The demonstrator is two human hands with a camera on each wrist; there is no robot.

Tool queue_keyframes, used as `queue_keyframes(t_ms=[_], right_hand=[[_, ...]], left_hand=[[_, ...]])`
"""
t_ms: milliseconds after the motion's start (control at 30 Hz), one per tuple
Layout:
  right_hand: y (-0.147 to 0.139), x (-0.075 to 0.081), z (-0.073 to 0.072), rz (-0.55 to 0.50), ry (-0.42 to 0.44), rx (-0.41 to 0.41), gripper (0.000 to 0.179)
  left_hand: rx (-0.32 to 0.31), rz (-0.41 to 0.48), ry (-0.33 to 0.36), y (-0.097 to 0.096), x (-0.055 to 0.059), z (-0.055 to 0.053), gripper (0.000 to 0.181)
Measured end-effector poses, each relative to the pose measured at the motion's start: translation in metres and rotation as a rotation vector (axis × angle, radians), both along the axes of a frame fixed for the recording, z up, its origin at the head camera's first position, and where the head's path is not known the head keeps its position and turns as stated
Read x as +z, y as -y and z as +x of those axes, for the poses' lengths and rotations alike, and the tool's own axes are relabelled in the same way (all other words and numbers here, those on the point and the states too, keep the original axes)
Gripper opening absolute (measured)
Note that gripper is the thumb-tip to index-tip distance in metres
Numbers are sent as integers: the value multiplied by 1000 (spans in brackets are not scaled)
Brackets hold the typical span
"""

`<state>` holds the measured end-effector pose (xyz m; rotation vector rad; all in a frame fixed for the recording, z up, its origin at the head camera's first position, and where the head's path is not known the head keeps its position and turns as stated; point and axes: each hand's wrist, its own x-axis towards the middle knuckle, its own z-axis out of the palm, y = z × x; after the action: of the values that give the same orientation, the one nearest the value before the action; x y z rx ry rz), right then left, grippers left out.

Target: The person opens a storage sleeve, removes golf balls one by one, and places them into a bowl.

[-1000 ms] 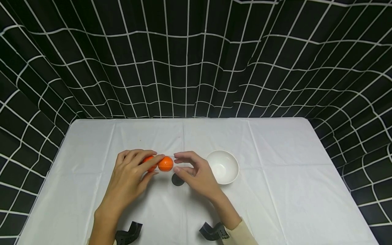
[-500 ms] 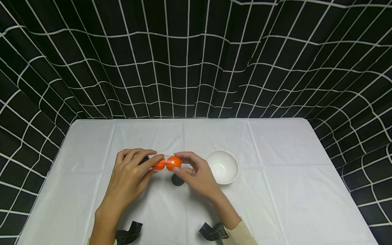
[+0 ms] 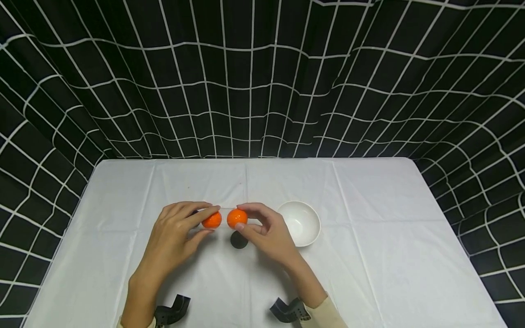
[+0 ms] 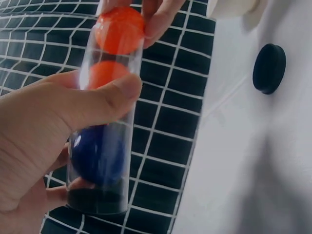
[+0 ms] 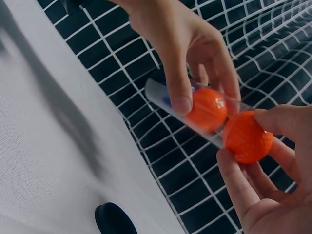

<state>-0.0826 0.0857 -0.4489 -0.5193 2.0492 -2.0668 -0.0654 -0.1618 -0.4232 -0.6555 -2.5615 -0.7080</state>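
Observation:
My left hand (image 3: 174,234) grips a clear tube (image 4: 122,195), its thumb across the wall. Inside the tube sit an orange ball (image 4: 105,73) and, deeper, a dark blue ball (image 4: 97,155) above the dark closed end. Thumb and fingers of my right hand (image 3: 268,232) pinch another orange ball (image 5: 247,137) right at the tube's open mouth. In the head view a gap shows between this ball (image 3: 236,218) and the orange one in the tube. The blue ball is mostly covered by my left hand there.
A black round cap (image 3: 239,240) lies on the white tablecloth (image 3: 389,237) below the tube's open end. Just right of my right hand stands a white bowl (image 3: 301,223). A black curtain with a white grid (image 3: 262,91) surrounds the table's back and sides.
The orange balls slid right along the tube. My right hand's fingertips came together on the leading ball and drew it slightly right, apart from the second ball. The left hand stayed nearly still.

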Motion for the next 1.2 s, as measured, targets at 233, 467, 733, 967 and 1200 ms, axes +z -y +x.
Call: queue_keyframes(t_ms=[233, 467, 733, 967, 1200], right_hand=[[-9, 5, 1, 33, -11, -50, 40], [-22, 11, 1, 49, -21, -85, 39], [-45, 12, -1, 72, -57, -109, 39], [-68, 11, -4, 174, -106, -127, 39], [-87, 15, -4, 284, -141, -184, 38]], left_hand=[[-12, 45, 38, 1, -4, -1, 53], [-13, 64, 61, 0, -7, -1, 53], [-11, 71, 67, 1, -8, -2, 53], [-11, 73, 67, 3, -8, -3, 54], [-9, 84, 73, 5, -8, -2, 54]])
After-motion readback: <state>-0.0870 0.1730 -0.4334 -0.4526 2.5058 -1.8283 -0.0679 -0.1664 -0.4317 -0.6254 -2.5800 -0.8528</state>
